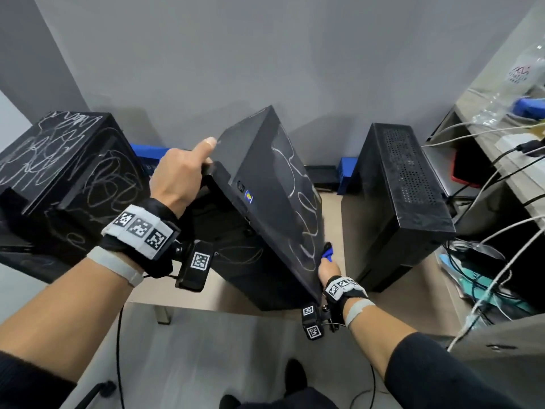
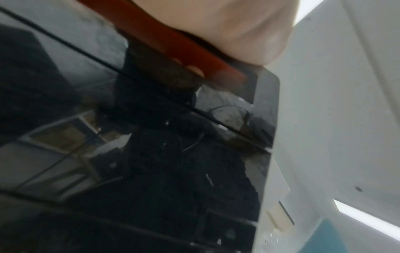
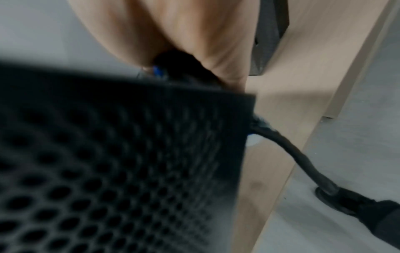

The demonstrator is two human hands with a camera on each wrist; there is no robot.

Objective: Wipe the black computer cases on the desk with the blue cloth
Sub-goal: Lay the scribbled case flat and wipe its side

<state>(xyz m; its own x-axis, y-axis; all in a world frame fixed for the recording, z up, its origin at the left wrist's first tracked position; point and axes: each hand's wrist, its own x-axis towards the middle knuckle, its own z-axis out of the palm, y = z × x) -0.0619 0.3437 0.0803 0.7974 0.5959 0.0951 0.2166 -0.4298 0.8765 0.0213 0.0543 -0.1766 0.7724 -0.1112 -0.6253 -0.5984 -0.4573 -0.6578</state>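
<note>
Three black computer cases stand on the wooden desk. The left case is covered in white scribbles. The middle case is tilted over to the left, its scribbled side panel facing up and right. My left hand grips its upper front corner, thumb lying on top. My right hand holds the blue cloth against the lower edge of that side panel. The right case stands upright and dusty. In the right wrist view the blue cloth peeks out under my palm, beside a perforated black panel.
Blue crates sit behind the cases against the grey wall. A side desk at the right carries white cables, a plastic bag and clutter. A black cable runs off the desk edge. The floor and my shoes are below.
</note>
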